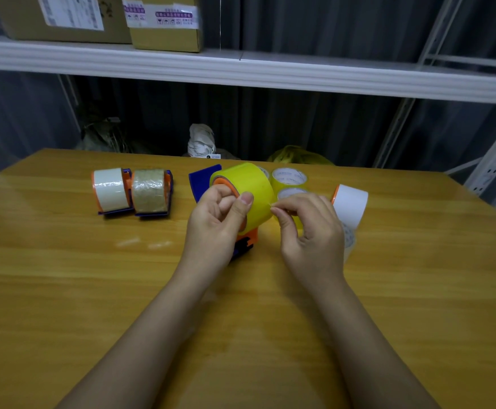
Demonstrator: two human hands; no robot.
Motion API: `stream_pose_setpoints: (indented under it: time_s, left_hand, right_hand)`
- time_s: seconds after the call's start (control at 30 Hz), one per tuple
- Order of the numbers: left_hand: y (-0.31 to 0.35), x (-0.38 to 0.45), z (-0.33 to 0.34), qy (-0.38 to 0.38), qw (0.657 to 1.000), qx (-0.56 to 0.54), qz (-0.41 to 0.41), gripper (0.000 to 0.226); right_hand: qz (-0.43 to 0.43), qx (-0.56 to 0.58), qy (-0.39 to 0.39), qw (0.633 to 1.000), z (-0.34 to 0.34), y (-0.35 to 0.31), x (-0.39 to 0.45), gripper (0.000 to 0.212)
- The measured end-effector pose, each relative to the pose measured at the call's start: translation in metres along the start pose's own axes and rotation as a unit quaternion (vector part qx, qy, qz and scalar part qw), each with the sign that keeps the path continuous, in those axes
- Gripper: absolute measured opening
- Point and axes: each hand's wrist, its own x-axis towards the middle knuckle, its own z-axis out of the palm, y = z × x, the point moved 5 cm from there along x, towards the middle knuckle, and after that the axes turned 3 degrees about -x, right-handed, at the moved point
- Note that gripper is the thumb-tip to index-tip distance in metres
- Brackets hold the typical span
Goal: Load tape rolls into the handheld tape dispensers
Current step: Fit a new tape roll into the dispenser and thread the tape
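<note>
Head view: yellow tape roll (248,184) gripped by left fingers (245,202), right fingers (282,212) pinching its edge.

Shelf boxes far above the hands: left box (61,17) bears a white printed label, right box (164,25) a white label with purple characters and handling symbols. All print is too blurred to read.

A wooden desk (64,290) carries two loaded dispensers (131,191) side by side at left, loose yellow rolls (289,178) and a white roll (350,203) at right. Above, a white shelf (300,75) bears two cardboard boxes (164,25).
</note>
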Motion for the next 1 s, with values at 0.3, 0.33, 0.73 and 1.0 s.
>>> stream_pose_setpoints:
  time_s: [0.3,0.33,0.73,1.0]
  left_hand:
    - [0.0,0.002,-0.002,0.001,0.999,-0.038,-0.02,0.03]
    - [-0.001,0.002,-0.002,0.0,0.999,-0.041,-0.021,0.033]
    - [-0.003,0.001,0.001,-0.007,0.998,-0.062,-0.03,0.027]
    - [0.0,0.002,0.002,0.004,0.999,-0.052,-0.011,0.028]
  right_hand:
    - [0.015,0.068,-0.01,0.998,0.0,-0.002,0.001,0.011]
    - [0.016,0.065,-0.012,0.998,0.001,-0.002,0.001,0.013]
    - [-0.047,-0.009,0.029,0.998,-0.005,-0.01,0.001,0.003]
    - [-0.058,-0.042,0.021,0.997,-0.001,-0.012,0.002,0.018]
